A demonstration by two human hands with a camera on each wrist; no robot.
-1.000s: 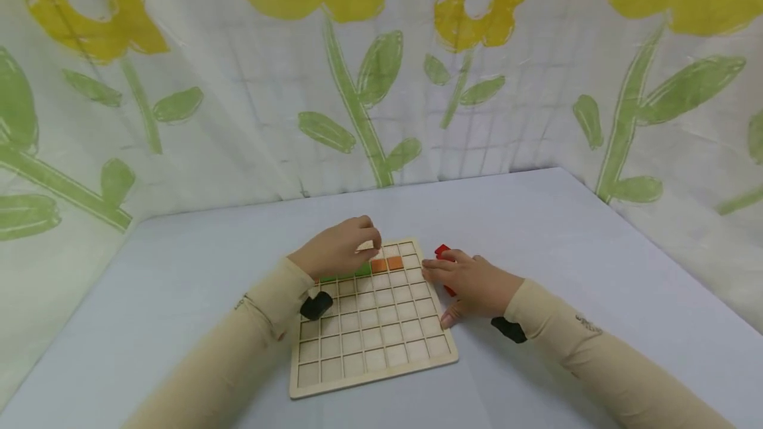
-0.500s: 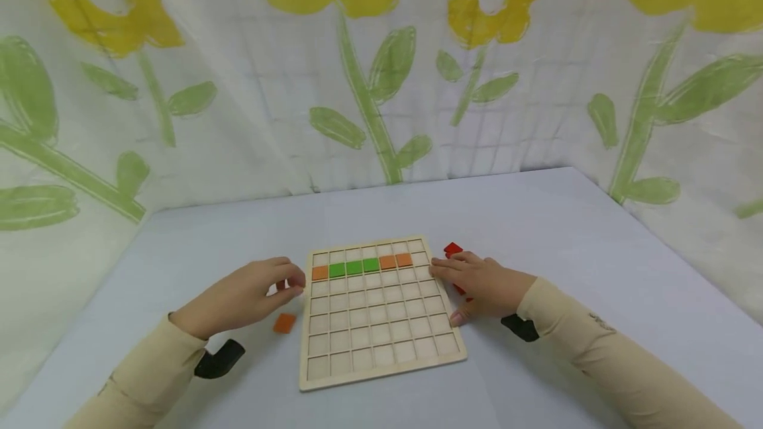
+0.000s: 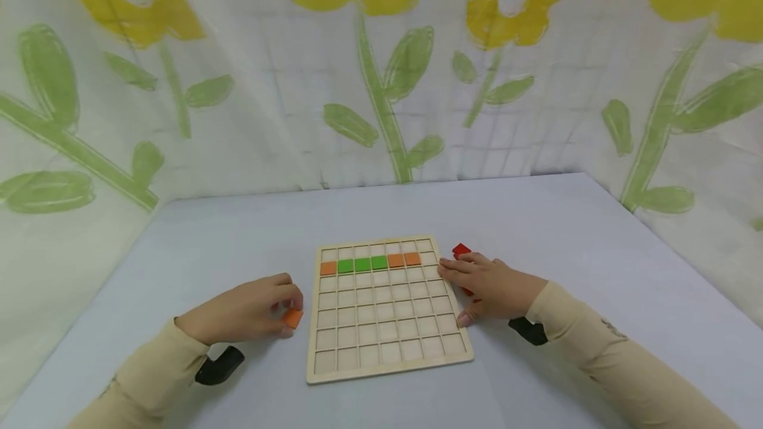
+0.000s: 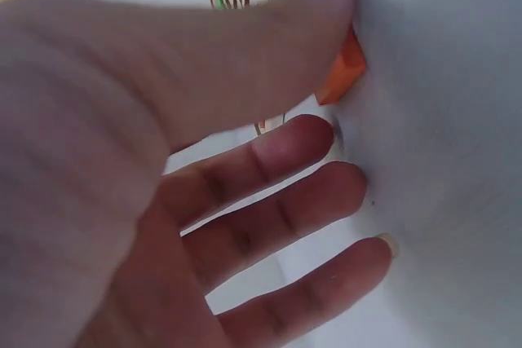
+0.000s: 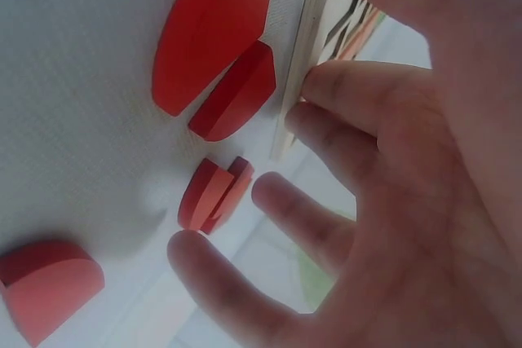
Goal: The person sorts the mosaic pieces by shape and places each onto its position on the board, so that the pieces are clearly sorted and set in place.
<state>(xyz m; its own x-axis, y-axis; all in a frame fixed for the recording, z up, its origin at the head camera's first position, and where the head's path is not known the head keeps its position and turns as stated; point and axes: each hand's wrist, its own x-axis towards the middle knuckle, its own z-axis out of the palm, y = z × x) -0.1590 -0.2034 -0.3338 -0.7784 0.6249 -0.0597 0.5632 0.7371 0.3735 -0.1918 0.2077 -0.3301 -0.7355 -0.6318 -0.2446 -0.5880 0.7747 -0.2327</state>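
My left hand (image 3: 253, 310) is at the table left of a wooden grid board (image 3: 390, 371), its thumb and index finger pinching an orange square tile (image 3: 293, 319). In the left wrist view the thumb covers part of this orange tile (image 4: 342, 77), and the other fingers are spread apart. My right hand (image 3: 497, 286) lies at the board's right edge, fingers extended, with fingertips on the board's rim (image 5: 303, 46). Beneath and beside that hand are several red pieces (image 5: 216, 30) with curved edges, partly hidden by it in the head view.
One row near the board's far side holds orange tiles (image 3: 396, 261) and green tiles (image 3: 362, 265). A white cloth covers the table (image 3: 238, 230). Behind it hangs a curtain (image 3: 250, 118) printed with yellow flowers.
My left hand has drawn back from over the board to its left side and come down onto the orange tile. The right hand stays at the board's edge. The head view has shifted slightly.
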